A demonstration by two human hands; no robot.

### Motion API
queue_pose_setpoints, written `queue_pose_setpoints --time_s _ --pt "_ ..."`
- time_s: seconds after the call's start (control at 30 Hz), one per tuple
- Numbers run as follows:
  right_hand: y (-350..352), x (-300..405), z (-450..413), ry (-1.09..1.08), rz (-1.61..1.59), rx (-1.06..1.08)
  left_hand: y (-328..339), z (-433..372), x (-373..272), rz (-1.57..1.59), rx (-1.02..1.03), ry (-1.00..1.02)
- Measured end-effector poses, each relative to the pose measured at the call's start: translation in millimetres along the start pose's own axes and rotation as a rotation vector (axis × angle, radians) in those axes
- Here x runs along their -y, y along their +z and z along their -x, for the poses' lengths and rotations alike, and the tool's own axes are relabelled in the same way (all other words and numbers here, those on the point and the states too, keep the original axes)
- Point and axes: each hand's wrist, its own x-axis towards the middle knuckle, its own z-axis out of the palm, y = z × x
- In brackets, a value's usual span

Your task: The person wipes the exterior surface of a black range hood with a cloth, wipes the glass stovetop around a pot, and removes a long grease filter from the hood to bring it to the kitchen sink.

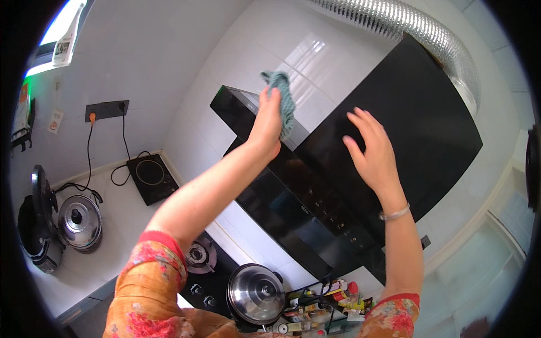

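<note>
A blue-green cloth (287,103) is gripped in my left hand (267,120), raised over the top ledge of a black Haier range hood (291,203). I cannot tell whether the cloth touches the hood. My right hand (374,152) holds nothing. Its fingers are apart, in front of the hood's tall black upper panel (414,126); whether they touch it is unclear. A metal bangle (395,213) circles my right wrist. Behind the cloth, white wall tiles (312,72) reflect light.
A silver flexible duct (422,25) curves behind the panel. Below are a gas hob burner (198,253), a lidded steel pot (255,293) and several condiment bottles (308,314). On the left counter stand an induction cooker (152,177), a steel pot (80,222) and an open-lidded electric cooker (40,236).
</note>
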Motion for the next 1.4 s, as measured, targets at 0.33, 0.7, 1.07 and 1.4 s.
queue_pose_setpoints --time_s 0.33,0.7,1.07,1.4 --pt "4 -54 65 -0.087 0.514 0.485 38 -32 56 -0.933 0.458 -0.508" --pt "17 -61 55 -0.121 0.485 0.488 191 -131 52 -0.444 0.697 0.073" --pt "11 -73 63 -0.137 0.47 0.47 31 -106 79 -0.793 0.788 -0.802" --pt "13 -80 70 -0.125 0.393 0.428 255 -186 71 -0.277 0.731 -0.133"
